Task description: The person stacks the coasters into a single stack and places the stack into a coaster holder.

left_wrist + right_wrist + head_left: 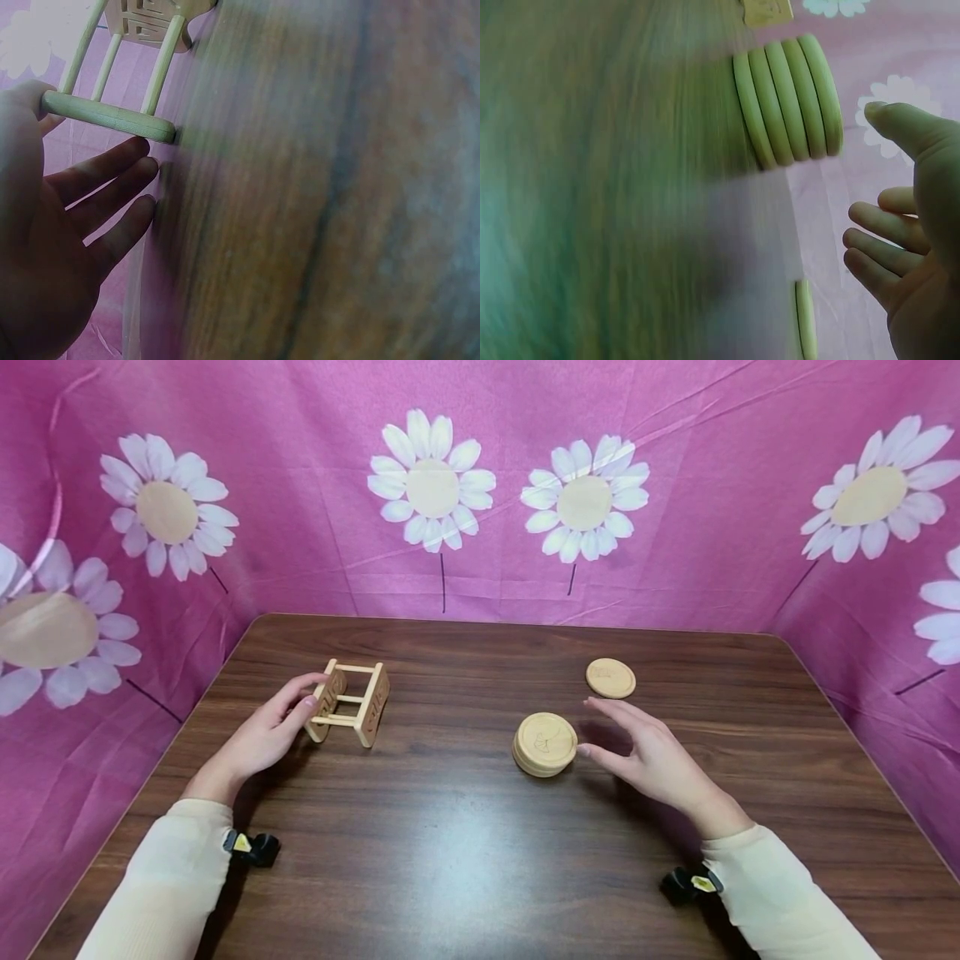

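Observation:
My left hand (262, 731) is at the left panel of a small wooden coaster rack (372, 703), its thumb and index finger right at the panel's top edge. In the left wrist view, the other fingers (124, 229) extend loosely below the rack's panel (112, 118). A stack of round wooden coasters (546, 742) stands right of the table's middle, with a line drawing on its top one. My right hand (656, 756) hovers just right of it, thumb and fingers spread with nothing between them. Its thumb (907, 127) points towards the stack (789, 101) in the right wrist view.
One more wooden coaster (611, 678) lies flat behind the stack, towards the far right. All this is on a dark wood-grain table (450, 860). Pink cloth (300, 527) printed with white daisies hangs behind and along both sides.

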